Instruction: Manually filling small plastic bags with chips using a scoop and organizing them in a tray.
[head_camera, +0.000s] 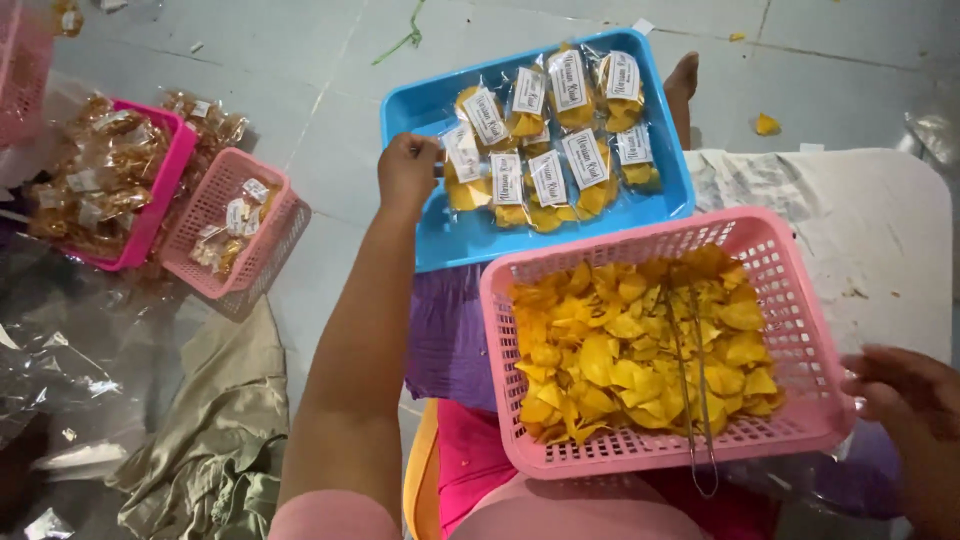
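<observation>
Pink basket (800, 425) sits nearest the camera, on the person's lap, full of yellow chips (620, 350). Metal tongs (690, 380) lie on the chips, handle end sticking out over the basket's near rim.

Right hand (905, 385) is at the basket's right rim, near corner. Fingers curled loosely toward the rim; can't tell if they actually grip it or just touch, edge is blurred.

Left hand (407, 168) is well beyond the basket, reaching out to the blue tray (440, 250). Fingers closed together in a fist-like pinch on the edge of a clear chip packet (462, 160) at the tray's left side. That packet lies in the tray, touching the other packets.

Blue tray lies on the floor just past the basket's far rim, its near edge hidden partly behind the basket. It holds rows of sealed packets (565, 140) of yellow chips, each with a white label.

Far left of the basket: a smaller pink basket (215, 215) with a few packets, and beside it a magenta basket (165, 185) with brownish packed snacks. Crumpled olive cloth (215, 420) left of the pink basket, by the left arm. White cloth (850, 220) to the right, behind the basket. A foot (683, 85) shows beyond the tray's far right corner.
</observation>
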